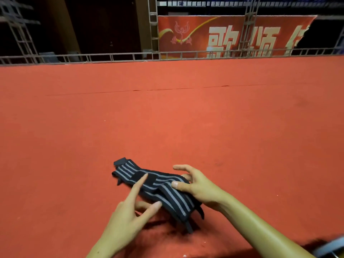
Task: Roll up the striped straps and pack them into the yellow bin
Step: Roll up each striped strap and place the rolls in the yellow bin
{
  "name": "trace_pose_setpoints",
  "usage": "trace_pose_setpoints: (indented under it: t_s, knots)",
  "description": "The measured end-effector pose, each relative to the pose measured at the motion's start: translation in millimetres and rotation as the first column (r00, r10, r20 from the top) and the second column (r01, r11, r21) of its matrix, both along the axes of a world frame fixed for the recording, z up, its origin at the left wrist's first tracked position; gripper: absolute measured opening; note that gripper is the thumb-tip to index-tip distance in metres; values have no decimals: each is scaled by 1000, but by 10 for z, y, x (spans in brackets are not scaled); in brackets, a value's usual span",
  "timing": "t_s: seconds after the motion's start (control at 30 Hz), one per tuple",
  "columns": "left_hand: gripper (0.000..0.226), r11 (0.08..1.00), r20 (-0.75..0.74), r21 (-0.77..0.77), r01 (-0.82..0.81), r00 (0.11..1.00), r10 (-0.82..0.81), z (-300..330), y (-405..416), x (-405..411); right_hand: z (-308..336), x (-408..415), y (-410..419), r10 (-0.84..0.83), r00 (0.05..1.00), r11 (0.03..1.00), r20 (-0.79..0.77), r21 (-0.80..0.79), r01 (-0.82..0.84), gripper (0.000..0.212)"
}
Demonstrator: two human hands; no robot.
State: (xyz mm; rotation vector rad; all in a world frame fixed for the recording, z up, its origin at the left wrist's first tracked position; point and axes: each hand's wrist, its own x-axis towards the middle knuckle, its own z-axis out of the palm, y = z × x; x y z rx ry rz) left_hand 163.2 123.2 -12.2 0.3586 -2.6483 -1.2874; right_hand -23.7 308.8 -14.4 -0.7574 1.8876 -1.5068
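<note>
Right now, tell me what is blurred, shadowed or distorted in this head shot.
Head view: the left hand is slightly motion-blurred at the fingers; the striped straps stay fairly sharp and cast a dark shadow on the red carpet toward the camera; the right hand is lit evenly; the metal truss bows from wide-angle distortion; the red banner looks soft and the background dark.

Red carpet (167, 112) covers the whole floor or platform, with a thin seam line (149, 90) running across it from left to right. At the far edge lies a grey metal truss rail (111, 57), with truss posts (153, 25) rising from it. Behind is a red banner (232, 36) with big pale characters and a torn right edge; the rest of the background is dark, lighting dim.
</note>
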Motion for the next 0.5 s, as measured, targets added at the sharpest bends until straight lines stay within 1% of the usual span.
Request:
trace_pose_setpoints:
  t_s: [0.03, 0.07, 0.1, 0.13, 0.2, 0.23, 0.27, 0.3, 0.33, 0.37, 0.43, 0.47, 0.5]
  knots:
    - [88, 976, -9, 209, -54, 998, 57, 52, 42, -64, 88, 46, -20, -19, 1000, 999, 8, -45, 20, 58]
    - [89, 913, -8, 394, -105, 993, 117, 98, 72, -131, 175, 103, -35, -28, 1000, 996, 11, -83, 29, 58]
    - [88, 832, -3, 533, -151, 984, 180, 121, 78, -203, 255, 169, -32, -26, 1000, 993, 5, -116, 27, 60]
    - [87, 750, 0, 633, -189, 970, 244, 144, 71, -278, 311, 239, -19, -15, 1000, 990, -8, -140, 14, 62]
    - [91, 631, 16, 733, -256, 933, 360, 176, -17, -408, 379, 377, 45, 20, 998, 987, -59, -161, -30, 68]
    - [94, 600, 15, 751, -276, 915, 403, 186, -75, -448, 382, 432, 93, 46, 995, 986, -84, -154, -59, 72]
    - [95, 590, 2, 755, -284, 902, 432, 206, -121, -482, 350, 460, 146, 77, 992, 987, -95, -133, -90, 76]
    - [96, 603, -24, 747, -281, 895, 446, 240, -147, -506, 329, 487, 201, 107, 991, 987, -85, -110, -116, 81]
    - [96, 633, -65, 728, -263, 893, 445, 306, -128, -505, 294, 496, 251, 133, 989, 987, -67, -77, -138, 86]
    - [96, 677, -116, 699, -230, 898, 425, 391, -85, -489, 280, 505, 286, 143, 988, 989, -63, -35, -145, 89]
    - [96, 781, -236, 612, -126, 913, 332, 580, 42, -420, 291, 501, 287, 95, 992, 995, -89, 17, -94, 96]
    - [96, 827, -291, 558, -68, 918, 271, 669, 114, -374, 318, 482, 240, 59, 996, 998, -60, -18, -61, 97]
    - [97, 866, -333, 500, -13, 920, 206, 747, 177, -323, 382, 451, 168, 19, 1000, 996, 12, -89, -18, 94]
